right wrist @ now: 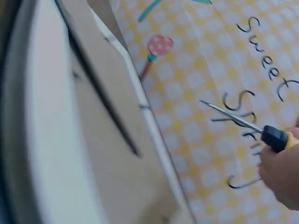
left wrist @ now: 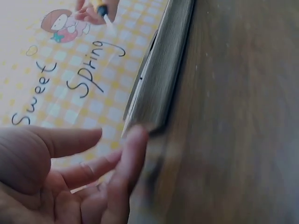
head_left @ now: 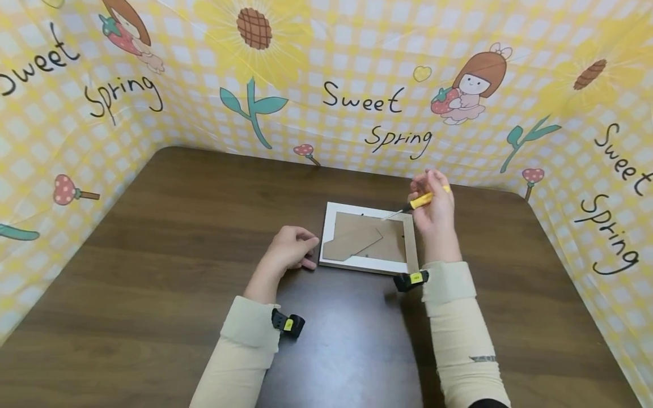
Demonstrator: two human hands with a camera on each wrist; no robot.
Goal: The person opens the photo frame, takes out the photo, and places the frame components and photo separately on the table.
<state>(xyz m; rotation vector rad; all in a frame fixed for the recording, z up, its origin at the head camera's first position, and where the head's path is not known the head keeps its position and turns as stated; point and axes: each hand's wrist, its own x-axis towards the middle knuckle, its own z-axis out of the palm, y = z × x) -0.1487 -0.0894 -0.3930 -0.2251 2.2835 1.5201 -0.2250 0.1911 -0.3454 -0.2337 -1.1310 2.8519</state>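
A picture frame (head_left: 368,263) lies on the brown table, its back side up, showing a tan backing board (head_left: 390,249) with a stand flap and small dark tabs round the edge. In my right hand (head_left: 437,212) I hold a screwdriver (head_left: 421,200) with a yellow and black handle. Its thin metal shaft (right wrist: 233,117) points left, above the frame's far right part in the head view. Beside the frame's left edge is my left hand (head_left: 292,248), fingers loosely bent and nothing in them. In the left wrist view its fingertips (left wrist: 136,135) appear close to the frame's corner; contact is unclear.
The dark brown wooden table (head_left: 153,272) extends around the frame. A yellow checked cloth (head_left: 352,51) with printed flowers and lettering stands along the back and both sides. Each wrist carries a small black camera, such as the right wrist camera (head_left: 410,281).
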